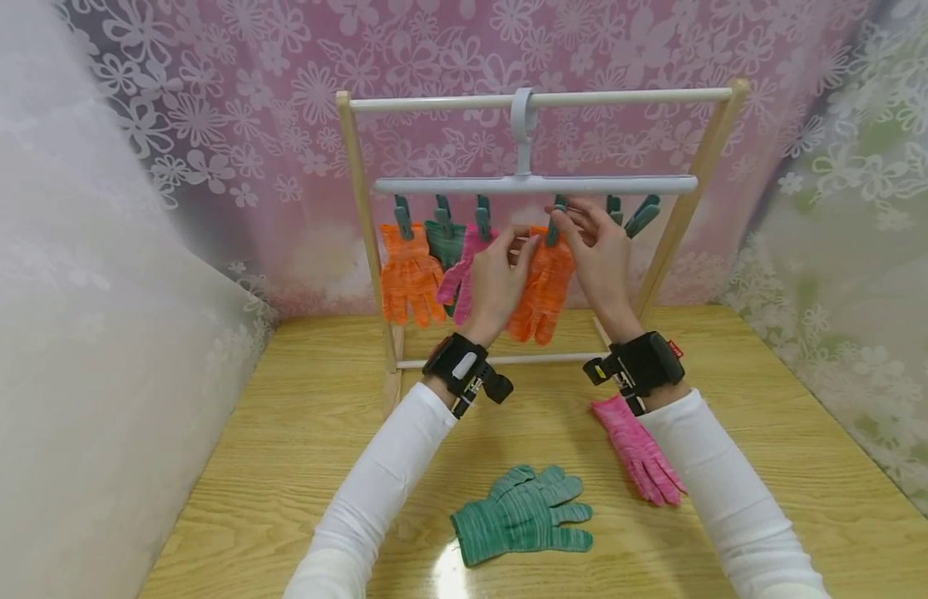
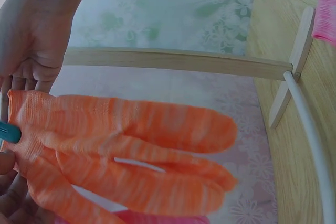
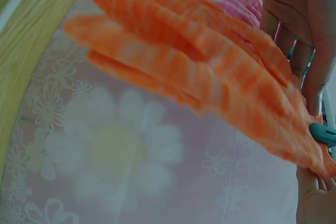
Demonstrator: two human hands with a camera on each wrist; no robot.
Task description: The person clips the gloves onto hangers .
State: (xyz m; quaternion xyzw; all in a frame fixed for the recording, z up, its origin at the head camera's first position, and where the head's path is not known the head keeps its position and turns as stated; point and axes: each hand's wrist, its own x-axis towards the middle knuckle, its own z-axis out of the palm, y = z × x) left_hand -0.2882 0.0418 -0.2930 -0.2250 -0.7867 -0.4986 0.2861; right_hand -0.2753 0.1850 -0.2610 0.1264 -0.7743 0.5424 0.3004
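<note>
An orange knit glove hangs fingers down from a green clothespin under the white hanger. My left hand pinches the left edge of its cuff, the thumb close beside the clip. On the other side my right hand has its thumb and fingers on the clothespin's upper part. In the left wrist view the clip bites the glove's cuff, with right-hand fingers behind it. The right wrist view shows the glove sideways, its cuff in the clothespin.
Left along the hanger hang another orange glove, a green glove and a pink glove. Clothespins hang at the right. The hanger hooks on a wooden rack. A green glove and a pink glove lie on the table.
</note>
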